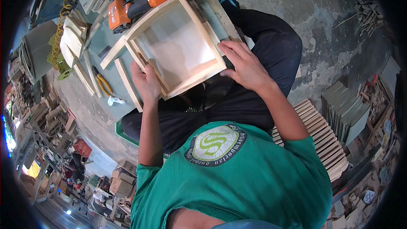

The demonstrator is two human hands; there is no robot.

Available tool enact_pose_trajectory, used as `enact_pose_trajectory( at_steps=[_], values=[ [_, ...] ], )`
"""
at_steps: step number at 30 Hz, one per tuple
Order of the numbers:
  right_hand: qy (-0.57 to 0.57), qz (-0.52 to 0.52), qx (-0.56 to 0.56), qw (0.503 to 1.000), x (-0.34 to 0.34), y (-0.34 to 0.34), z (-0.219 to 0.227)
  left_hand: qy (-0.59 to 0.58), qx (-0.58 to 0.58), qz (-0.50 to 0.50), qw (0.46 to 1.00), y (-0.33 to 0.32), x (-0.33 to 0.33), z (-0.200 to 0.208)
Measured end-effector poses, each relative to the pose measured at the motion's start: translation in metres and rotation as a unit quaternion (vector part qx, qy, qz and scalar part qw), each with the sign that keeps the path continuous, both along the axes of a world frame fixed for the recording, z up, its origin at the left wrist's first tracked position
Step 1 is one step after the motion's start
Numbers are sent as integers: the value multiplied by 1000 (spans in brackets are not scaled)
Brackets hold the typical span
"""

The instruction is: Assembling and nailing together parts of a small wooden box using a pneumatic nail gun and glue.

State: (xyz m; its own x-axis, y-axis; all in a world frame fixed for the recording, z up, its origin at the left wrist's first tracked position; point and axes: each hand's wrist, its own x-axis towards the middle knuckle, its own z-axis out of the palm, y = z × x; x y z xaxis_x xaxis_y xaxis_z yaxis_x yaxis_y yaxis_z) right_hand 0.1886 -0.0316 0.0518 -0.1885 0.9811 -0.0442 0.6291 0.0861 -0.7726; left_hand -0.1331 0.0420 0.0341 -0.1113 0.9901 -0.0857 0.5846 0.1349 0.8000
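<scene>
A shallow square wooden tray (201, 31) with pale side rails and a thin flat bottom rests at the edge of the workbench, over my lap. My left hand (146, 82) is closed around its left rail near the close corner. On the opposite side, my right hand (246, 65) grips the right rail, fingers along the outside and thumb toward the lower corner. An orange and black nail gun (140, 6) lies just beyond the tray's far rail. Beside my left hand are a loose wooden strip (127, 82) and another short strip (113, 54).
Pliers with yellow handles (104, 84) and a crumpled white scrap (115, 101) lie on the bench's left. Cut wood pieces (73, 38) sit farther back, by a yellow coiled hose (55, 51). Slatted wood (316, 138) and stacked thin panels (345, 112) stand on the floor at right.
</scene>
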Motion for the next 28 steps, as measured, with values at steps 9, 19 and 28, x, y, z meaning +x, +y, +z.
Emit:
enact_pose_trajectory(
  at_steps=[9,19,28],
  values=[
    [-5,0,58,998,4,3,-16,-24,-48,26,998,2,-5,-11],
    [-44,-38,-117,991,-25,25,2,-8,9,-23,1000,14,-7,-21],
    [254,-76,4,964,-22,-34,21,-340,82,-24,937,-74,7,39]
  ],
)
